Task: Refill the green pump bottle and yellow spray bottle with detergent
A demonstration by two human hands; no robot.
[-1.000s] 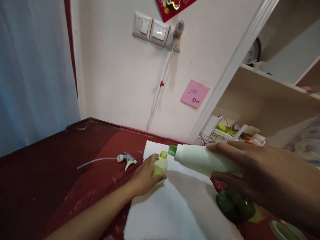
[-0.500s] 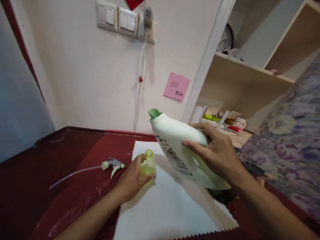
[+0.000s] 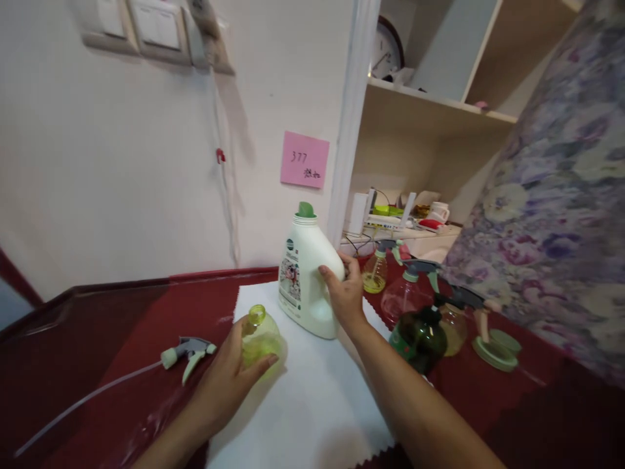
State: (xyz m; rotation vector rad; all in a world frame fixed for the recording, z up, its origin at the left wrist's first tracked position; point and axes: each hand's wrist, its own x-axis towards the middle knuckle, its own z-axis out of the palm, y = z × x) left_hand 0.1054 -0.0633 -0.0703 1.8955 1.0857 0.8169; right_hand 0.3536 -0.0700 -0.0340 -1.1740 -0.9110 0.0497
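Observation:
My left hand point(image 3: 229, 374) is closed around a small clear yellow-green spray bottle point(image 3: 261, 335) whose neck is uncapped. Some liquid appears to be inside it. By its handle, my right hand point(image 3: 346, 293) grips a large pale green detergent jug point(image 3: 305, 277), upright on the white cloth point(image 3: 303, 404). A green pour spout point(image 3: 306, 209) shows at the jug's open top. Left of my left hand, a grey and pale green spray trigger point(image 3: 188, 355) lies on the dark red table, its long clear tube stretching toward the lower left.
Several spray bottles stand on the right, among them a dark green bottle point(image 3: 422, 339) and a clear pink one point(image 3: 405, 296). Beyond them lies a round pale green dish point(image 3: 495, 352). A floral curtain point(image 3: 527, 195) hangs at right, beside shelves point(image 3: 410, 117). A pink note point(image 3: 305, 159) is on the wall.
The detergent jug has gone from tilted in the air to upright on the cloth, still in my right hand. The view has turned right, showing more bottles. My left hand keeps the small bottle.

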